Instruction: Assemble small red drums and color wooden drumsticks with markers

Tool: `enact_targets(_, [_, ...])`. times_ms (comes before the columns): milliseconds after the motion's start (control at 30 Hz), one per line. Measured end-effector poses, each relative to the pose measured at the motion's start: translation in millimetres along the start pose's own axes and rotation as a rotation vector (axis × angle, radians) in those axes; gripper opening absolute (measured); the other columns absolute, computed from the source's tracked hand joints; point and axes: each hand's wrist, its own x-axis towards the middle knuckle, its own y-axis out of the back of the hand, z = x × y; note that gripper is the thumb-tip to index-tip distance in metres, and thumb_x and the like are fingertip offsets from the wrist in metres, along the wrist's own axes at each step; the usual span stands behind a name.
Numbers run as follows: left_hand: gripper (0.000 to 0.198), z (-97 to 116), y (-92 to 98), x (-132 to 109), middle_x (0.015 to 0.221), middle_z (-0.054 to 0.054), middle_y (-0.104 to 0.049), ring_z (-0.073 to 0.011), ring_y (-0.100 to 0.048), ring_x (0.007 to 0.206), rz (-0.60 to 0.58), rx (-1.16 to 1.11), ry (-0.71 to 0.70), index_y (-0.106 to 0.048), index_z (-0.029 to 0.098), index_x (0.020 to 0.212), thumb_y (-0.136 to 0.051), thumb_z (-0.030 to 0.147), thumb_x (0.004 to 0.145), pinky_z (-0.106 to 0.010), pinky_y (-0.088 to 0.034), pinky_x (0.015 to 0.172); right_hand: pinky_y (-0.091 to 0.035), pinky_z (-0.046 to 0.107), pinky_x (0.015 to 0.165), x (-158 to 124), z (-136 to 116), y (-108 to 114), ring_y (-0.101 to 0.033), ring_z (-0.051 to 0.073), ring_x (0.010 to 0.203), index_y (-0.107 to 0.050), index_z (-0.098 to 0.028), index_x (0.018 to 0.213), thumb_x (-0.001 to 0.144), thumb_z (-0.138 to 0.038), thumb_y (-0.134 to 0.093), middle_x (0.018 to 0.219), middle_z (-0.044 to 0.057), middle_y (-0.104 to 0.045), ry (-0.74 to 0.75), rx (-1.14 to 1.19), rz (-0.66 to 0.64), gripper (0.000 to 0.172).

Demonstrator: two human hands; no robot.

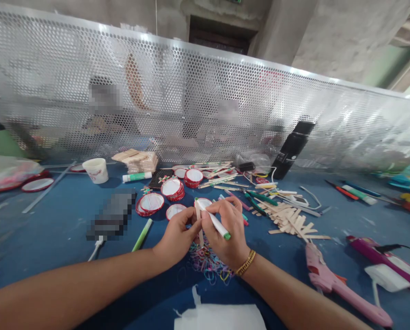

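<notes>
Between the fingers of my left hand (179, 233) a flat wooden craft stick (200, 236) is held nearly upright. My right hand (227, 227) is closed round a white marker with green ends (219, 225), its tip close to the top of the stick; whether they touch I cannot tell. Under both hands lies a heap of small coloured rubber bands (210, 263). Just beyond them are white discs with red rims, some stacked (172, 188) and one single disc (175, 211). A green marker cap (142, 234) lies left of my left hand.
A pink glue gun (342, 286), loose craft sticks (290, 220) and green-handled pliers (259, 199) lie to the right. Leftward are a phone (112, 213) and a paper cup (95, 170). A black bottle (293, 149) stands by the perforated metal screen (198, 101); people sit behind it.
</notes>
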Motion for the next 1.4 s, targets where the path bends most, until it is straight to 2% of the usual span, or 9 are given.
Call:
enact_targets(767, [0.035, -3.5, 0.8, 0.9, 0.065, 0.004, -0.05, -0.0097, -0.047, 0.052, -0.008, -0.022, -0.014, -0.058, 0.016, 0.075, -0.07, 0.049, 0.079, -0.021, -0.043, 0.046, -0.038, 0.042, 0.088, -0.1, -0.3, 0.7, -0.06, 0.016, 0.07, -0.054, -0.022, 0.082, 0.09, -0.019, -0.056, 0.073, -0.002, -0.065, 0.0, -0.016, 0.008, 0.008])
enact_targets(1400, [0.036, -1.7, 0.5, 0.1, 0.066, 0.003, -0.051, -0.0107, -0.049, 0.054, -0.001, -0.009, -0.003, -0.058, 0.017, 0.075, -0.07, 0.051, 0.078, -0.022, -0.045, 0.047, -0.038, 0.042, 0.09, 0.3, 0.1, 1.4, -0.06, 0.016, 0.069, -0.054, -0.022, 0.081, 0.09, -0.022, -0.056, 0.073, -0.002, -0.064, -0.023, -0.028, 0.006, 0.009])
